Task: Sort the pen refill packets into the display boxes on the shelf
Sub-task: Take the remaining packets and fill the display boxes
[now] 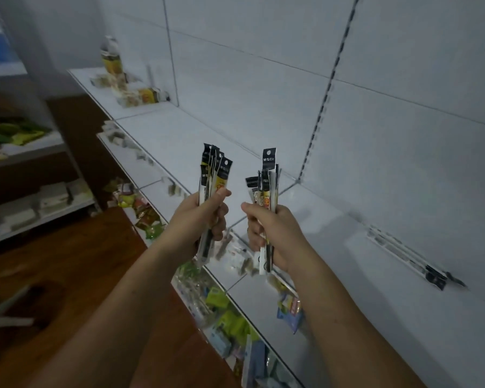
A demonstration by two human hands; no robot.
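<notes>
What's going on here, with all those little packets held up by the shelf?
A person stands at a long white metal shelf. The left hand grips an upright bundle of slim black-topped pen refill packets, and the right hand grips a second bundle. Both are held above the shelf, not set down. A few similar packets lie flat further right. No display box is plainly visible.

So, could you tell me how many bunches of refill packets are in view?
3: first bunch in the left hand, second bunch in the right hand, third bunch lying flat on the shelf at the right. Others may be hidden.
</notes>
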